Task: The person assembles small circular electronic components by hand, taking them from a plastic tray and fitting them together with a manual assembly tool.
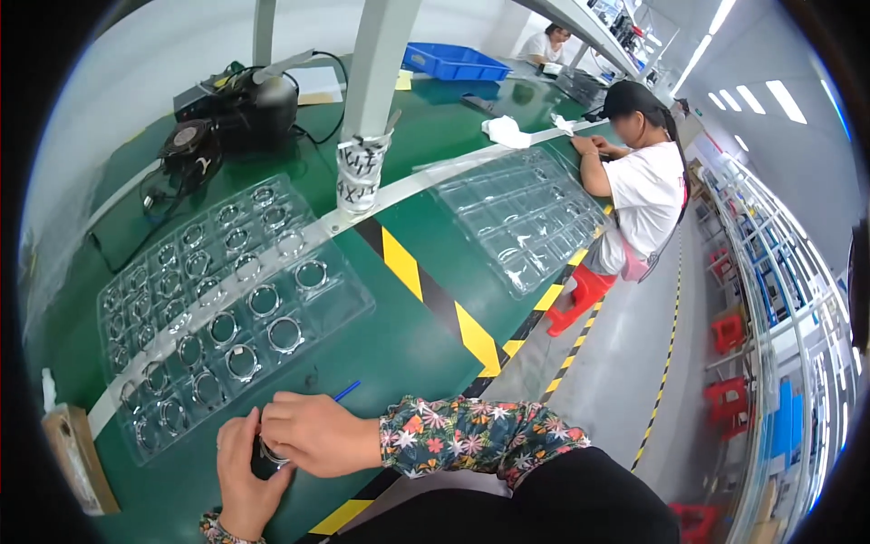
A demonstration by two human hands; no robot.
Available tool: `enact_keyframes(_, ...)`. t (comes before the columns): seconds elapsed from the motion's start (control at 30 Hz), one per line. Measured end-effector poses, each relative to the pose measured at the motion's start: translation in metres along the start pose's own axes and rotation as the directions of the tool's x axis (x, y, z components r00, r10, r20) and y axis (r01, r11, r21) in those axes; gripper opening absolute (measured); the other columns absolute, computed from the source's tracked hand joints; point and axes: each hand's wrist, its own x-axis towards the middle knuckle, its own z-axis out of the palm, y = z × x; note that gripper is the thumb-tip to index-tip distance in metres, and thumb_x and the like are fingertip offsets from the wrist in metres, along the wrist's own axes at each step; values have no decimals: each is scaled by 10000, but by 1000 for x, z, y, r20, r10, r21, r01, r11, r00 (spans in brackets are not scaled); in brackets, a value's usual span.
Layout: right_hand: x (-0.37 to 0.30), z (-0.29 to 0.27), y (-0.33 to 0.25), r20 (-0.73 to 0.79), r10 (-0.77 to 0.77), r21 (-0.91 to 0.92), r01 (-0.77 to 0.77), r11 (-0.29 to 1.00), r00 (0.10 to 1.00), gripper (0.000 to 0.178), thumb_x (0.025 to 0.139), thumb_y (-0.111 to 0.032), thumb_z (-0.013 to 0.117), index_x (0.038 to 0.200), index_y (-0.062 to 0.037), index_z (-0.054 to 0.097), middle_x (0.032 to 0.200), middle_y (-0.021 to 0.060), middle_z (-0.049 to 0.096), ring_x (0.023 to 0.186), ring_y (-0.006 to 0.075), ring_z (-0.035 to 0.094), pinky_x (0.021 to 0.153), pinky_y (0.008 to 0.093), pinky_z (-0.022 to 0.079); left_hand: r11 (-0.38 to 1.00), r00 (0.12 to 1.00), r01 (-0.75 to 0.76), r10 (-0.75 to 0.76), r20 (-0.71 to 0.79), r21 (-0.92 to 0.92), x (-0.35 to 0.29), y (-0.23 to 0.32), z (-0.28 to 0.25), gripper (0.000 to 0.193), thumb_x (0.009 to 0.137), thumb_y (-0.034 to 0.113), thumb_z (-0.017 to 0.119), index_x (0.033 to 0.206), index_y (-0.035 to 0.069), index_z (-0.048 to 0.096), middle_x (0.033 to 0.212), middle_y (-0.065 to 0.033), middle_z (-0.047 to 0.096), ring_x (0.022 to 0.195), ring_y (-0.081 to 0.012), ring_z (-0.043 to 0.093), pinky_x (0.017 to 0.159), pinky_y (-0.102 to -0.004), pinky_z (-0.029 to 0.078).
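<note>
Close to the front edge of the green table, my left hand (245, 480) is curled around a round silver metal ring (269, 456), thumb on its near side. My right hand (317, 435) comes over it from the right, fingers bent down onto the same ring and hiding most of it. Just past my right knuckles a thin blue stick (347, 391) shows; whether it is held or lies on the table I cannot tell. Beyond my hands lies a clear plastic tray (353, 304) with similar silver rings (285, 335) in its compartments.
A second clear tray (517, 283) lies farther right, before a seated co-worker (648, 181) on a red stool (580, 295). A post (376, 82) with a wrapped cup (362, 177), a black device (240, 109) and a blue bin (453, 62) stand behind. A small box (82, 458) is at left.
</note>
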Motion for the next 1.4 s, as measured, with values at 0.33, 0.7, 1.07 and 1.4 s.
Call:
enact_keyframes(0.33,-1,-17,-2,170,-142,-257,183,949,975,231,689,-100,721,917,-94,685,839,33,606,766,245,590,658,361,512,997,997,-39,35,-62,-63,12,-10,4,787,650,117,815,1364,40,492,1091,-163,613,1041,-358,585,917,-433,469)
enact_keyframes(0.7,9,-13,-14,241,-45,-182,90,979,970,417,653,-113,792,1057,-86,688,782,47,539,710,248,552,606,367,481,995,999,17,-21,-39,-102,-1,-14,0,826,651,136,844,1389,59,480,1093,-119,611,987,-295,589,859,-387,497)
enact_keyframes(1.07,7,-24,-11,334,-47,-137,98,986,941,406,634,-151,824,1021,-92,719,797,36,562,698,227,544,598,358,477,995,1000,-7,6,-14,-98,1,-15,-1,800,669,129,815,1373,3,457,1103,-147,582,993,-337,570,868,-432,476)
enact_keyframes(1.4,11,-32,-12,212,89,-109,-67,992,973,254,651,15,770,872,-56,668,893,86,632,799,281,604,686,370,490,991,999,-18,14,-29,-133,2,-12,1,815,667,139,833,1390,43,468,1092,-124,625,1010,-321,589,898,-418,459)
